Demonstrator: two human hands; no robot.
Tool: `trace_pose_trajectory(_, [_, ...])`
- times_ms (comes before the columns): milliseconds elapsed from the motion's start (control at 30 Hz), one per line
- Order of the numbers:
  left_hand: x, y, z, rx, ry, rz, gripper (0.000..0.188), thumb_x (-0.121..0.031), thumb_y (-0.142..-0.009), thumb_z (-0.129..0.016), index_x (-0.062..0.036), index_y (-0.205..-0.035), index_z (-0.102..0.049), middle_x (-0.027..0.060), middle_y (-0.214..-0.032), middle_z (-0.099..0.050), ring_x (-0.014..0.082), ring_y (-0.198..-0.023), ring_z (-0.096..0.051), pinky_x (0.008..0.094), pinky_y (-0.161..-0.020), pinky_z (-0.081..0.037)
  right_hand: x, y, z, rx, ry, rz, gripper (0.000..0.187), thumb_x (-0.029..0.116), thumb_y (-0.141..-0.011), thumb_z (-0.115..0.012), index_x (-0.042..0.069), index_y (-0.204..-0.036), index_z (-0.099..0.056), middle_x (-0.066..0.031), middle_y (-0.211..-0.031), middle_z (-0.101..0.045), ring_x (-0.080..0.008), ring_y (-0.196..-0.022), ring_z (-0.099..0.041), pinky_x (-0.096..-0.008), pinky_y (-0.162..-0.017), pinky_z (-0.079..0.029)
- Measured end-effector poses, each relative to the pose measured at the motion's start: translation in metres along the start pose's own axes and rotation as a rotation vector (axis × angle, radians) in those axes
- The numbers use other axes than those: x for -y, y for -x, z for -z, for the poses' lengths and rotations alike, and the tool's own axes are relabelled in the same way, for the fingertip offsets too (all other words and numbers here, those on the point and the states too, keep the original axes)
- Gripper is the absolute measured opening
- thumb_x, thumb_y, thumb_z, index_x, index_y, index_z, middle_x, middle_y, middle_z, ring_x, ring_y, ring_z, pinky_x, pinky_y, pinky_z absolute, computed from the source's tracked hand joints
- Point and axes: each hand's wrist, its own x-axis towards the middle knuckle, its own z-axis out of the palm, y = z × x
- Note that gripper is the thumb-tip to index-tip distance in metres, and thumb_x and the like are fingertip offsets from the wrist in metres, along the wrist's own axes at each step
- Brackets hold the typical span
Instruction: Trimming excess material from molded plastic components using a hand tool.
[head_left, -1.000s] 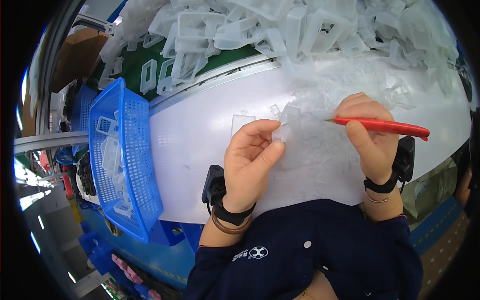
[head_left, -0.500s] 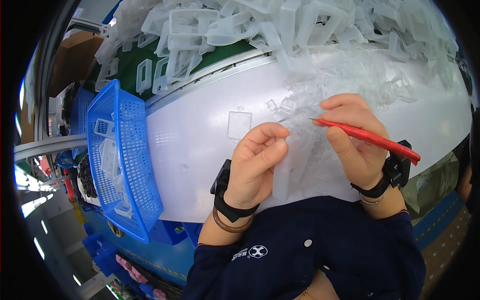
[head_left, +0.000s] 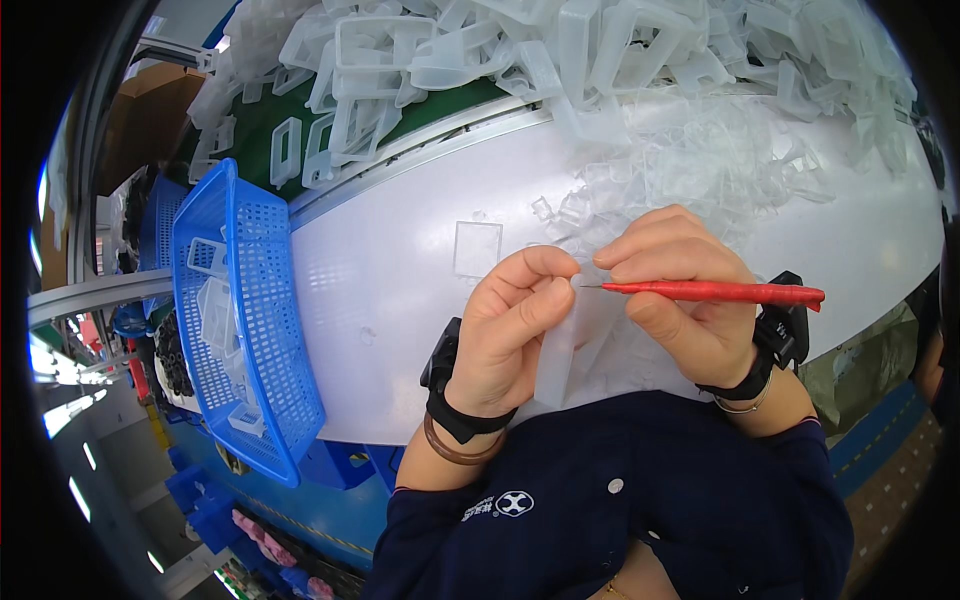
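Observation:
My left hand point(head_left: 515, 325) pinches the upper end of a translucent white plastic frame point(head_left: 555, 368) between thumb and fingers. The piece hangs slanted above the white tabletop, close to my body. My right hand point(head_left: 692, 295) is closed on a slim red-handled knife point(head_left: 715, 291) held almost level. Its thin metal tip points left and lies at the frame's top end, beside my left thumb; whether it touches cannot be made out. Behind both hands, clear plastic scraps point(head_left: 690, 165) lie scattered on the table.
A blue perforated basket point(head_left: 275, 300) with several white frames stands at the left. Translucent frames point(head_left: 390, 60) are heaped along the far side, partly on a green surface point(head_left: 258, 140). A thin square piece point(head_left: 478, 249) lies on the white table point(head_left: 385, 290) left of my hands.
My right hand has moved left and slightly down, bringing the knife tip to the frame's upper end. The knife has turned nearly level. The frame's lower end has shifted slightly left.

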Motion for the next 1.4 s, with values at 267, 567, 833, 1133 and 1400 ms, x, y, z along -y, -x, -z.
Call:
trace_pose_trajectory(267, [0.0, 0.001, 0.001, 0.031, 0.014, 0.01, 0.017, -0.006, -0.083, -0.056, -0.0027, -0.099, -0.053, 0.001, -0.082, -0.057, 0.0054, -0.074, -0.051, 0.0188, -0.067, -0.042, -0.002, 0.002, -0.001, -0.005, -0.026, -0.004, 0.015, 0.011, -0.074, -0.067, 0.003, -0.086, -0.062, -0.0083, -0.084, -0.063, -0.0217, -0.077, -0.058, -0.0298, -0.068, -0.045])
trace_pose_trajectory(567, [0.002, 0.0, -0.002, 0.052, 0.0, -0.014, 0.015, -0.004, -0.083, -0.055, -0.0033, -0.098, -0.053, 0.0059, -0.091, -0.059, 0.0101, -0.083, -0.056, 0.0217, -0.074, -0.044, -0.007, 0.006, -0.01, -0.024, 0.447, 0.449, 0.023, 0.009, -0.063, -0.069, 0.002, -0.082, -0.059, -0.0116, -0.09, -0.062, -0.0225, -0.072, -0.06, -0.028, -0.057, -0.047])
trace_pose_trajectory(833, [-0.001, 0.004, 0.0, 0.181, 0.081, -0.004, 0.019, -0.002, -0.083, -0.053, -0.0034, -0.102, -0.049, 0.0079, -0.095, -0.059, 0.0135, -0.087, -0.056, 0.0258, -0.078, -0.044, -0.001, -0.001, 0.009, -0.169, 0.4, 0.121, 0.016, 0.005, -0.07, -0.066, 0.001, -0.084, -0.06, -0.0141, -0.09, -0.062, -0.0262, -0.072, -0.059, -0.031, -0.062, -0.047])
trace_pose_trajectory(1133, [-0.009, -0.003, 0.006, 0.068, -0.017, -0.35, 0.034, 0.002, -0.073, -0.061, -0.01, -0.099, -0.043, 0.0042, -0.097, -0.054, 0.0171, -0.093, -0.053, 0.0318, -0.083, -0.042, 0.003, 0.004, -0.002, 0.04, -0.551, -0.62, 0.014, 0.013, -0.085, -0.051, 0.001, -0.089, -0.058, -0.0105, -0.087, -0.062, -0.0086, -0.066, -0.053, -0.0197, -0.057, -0.041])
trace_pose_trajectory(1400, [-0.002, -0.002, 0.004, 0.053, -0.193, -0.486, 0.042, 0.015, -0.07, -0.06, -0.0083, -0.095, -0.036, 0.0069, -0.098, -0.05, 0.0157, -0.092, -0.053, 0.0291, -0.081, -0.043, 0.003, 0.009, -0.007, 0.027, -0.43, -0.47, 0.014, 0.013, -0.086, -0.052, 0.0, -0.091, -0.056, -0.0123, -0.092, -0.061, -0.0124, -0.08, -0.055, -0.0244, -0.07, -0.043])
